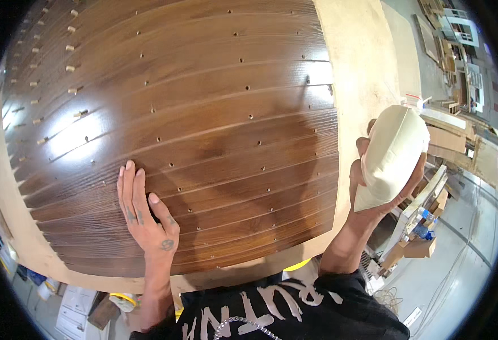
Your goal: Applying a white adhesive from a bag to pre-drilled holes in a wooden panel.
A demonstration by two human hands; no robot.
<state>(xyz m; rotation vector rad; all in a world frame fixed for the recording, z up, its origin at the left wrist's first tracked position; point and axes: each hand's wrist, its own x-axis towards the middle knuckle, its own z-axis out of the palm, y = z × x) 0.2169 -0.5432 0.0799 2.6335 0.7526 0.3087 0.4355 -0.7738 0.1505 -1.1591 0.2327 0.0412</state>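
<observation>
- Sticking up from the left part of the big brown board are short wooden pegs, set out in rows. Some seem to lean, though the wide lens could be doing that.
- Next over is the left hand, palm down, fingers loosely spread, thumb apart, nothing in it. Looks like it's resting on the board toward the near edge; can't tell how hard it's pressing.
- Middle and right of the board: lots of small holes with no pegs standing in them. So I'd call the step in hand hole work, partway along.
- Pale sheet pokes out past the board's right edge.
- Right hand is wrapped around a plump cream pouch, held up just off to the right of the brown board. There's a thin red strip at its far end. Can't tell what's inside or whether that end is open.
- If the pouch is for the holes (my read), the next move calls for bringing it left, aiming at one hole and squeezing gently. Soft thing like that could gush.
- Far right, lower down: a cardboard box.
</observation>
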